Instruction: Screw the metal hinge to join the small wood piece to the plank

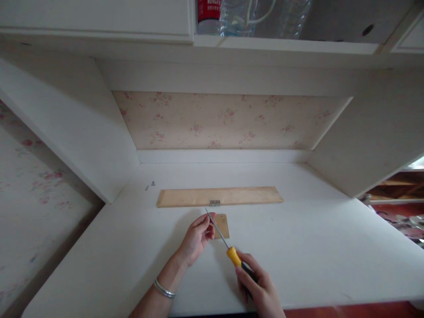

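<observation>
while we look down from the head camera, our right hand [256, 285] is wrapped around the handle of a screwdriver [228, 247], whose yellow collar shows just past our fingers and whose thin metal shaft runs up and to the left. our left hand [198, 236] is pinched around the shaft near its tip, thumb and fingertips closed on it, with a silver bracelet [164, 289] on that wrist. the tip sits over the left edge of a small wooden piece [222, 225] lying flat on the white worktop [314, 247]; we cannot tell whether the tip touches it. just beyond the small piece lies a long wooden strip [220, 196], set crosswise, with a small metal hinge [214, 203] at its near edge, close to the small piece. further left, near the side panel, two tiny screws [149, 184] rest on the worktop, well apart from the wood. floral wallpaper [225, 119] covers the back of the recess, and above it a shelf holds clear plastic bottles [245, 15].
</observation>
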`<state>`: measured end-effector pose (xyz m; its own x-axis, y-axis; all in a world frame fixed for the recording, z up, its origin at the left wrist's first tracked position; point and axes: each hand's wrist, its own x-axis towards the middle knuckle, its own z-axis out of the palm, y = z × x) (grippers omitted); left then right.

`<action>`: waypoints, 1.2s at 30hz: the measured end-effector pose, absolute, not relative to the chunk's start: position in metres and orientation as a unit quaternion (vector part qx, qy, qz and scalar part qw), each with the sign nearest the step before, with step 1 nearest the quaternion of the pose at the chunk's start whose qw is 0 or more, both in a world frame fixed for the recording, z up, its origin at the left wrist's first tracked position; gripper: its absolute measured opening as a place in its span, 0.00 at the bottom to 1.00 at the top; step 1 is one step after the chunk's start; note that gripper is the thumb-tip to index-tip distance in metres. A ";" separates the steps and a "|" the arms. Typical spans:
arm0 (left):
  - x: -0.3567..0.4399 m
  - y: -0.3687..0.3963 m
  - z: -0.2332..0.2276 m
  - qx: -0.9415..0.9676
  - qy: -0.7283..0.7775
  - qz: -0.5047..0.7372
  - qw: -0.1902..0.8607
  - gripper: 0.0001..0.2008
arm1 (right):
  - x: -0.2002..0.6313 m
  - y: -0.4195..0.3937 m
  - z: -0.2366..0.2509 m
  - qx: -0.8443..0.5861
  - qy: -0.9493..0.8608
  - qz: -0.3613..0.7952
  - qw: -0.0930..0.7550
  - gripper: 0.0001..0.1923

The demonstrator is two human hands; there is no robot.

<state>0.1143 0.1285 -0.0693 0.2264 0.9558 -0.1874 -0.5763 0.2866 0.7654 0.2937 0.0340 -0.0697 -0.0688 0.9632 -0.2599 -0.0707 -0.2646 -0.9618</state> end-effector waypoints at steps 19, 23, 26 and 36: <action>0.097 0.217 -0.082 0.782 0.525 0.330 0.070 0.09 | 0.339 0.156 0.023 -0.425 -0.296 0.301 0.801 0.14; 0.096 0.221 -0.086 0.784 0.520 0.330 0.079 0.08 | 0.317 0.194 0.035 -0.485 -0.364 0.216 0.765 0.16; 0.095 0.223 -0.086 0.779 0.527 0.327 0.086 0.07 | 0.299 0.217 0.041 -0.518 -0.421 0.208 0.715 0.19; 0.097 0.227 -0.089 0.774 0.530 0.336 0.089 0.05 | 0.264 0.250 0.046 -0.516 -0.506 0.180 0.667 0.17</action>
<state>0.0965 0.2266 -0.0890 0.2129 0.8792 0.4262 0.7594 -0.4234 0.4940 0.2644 0.2502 0.0460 0.4239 0.7625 0.4887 0.2816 0.4019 -0.8713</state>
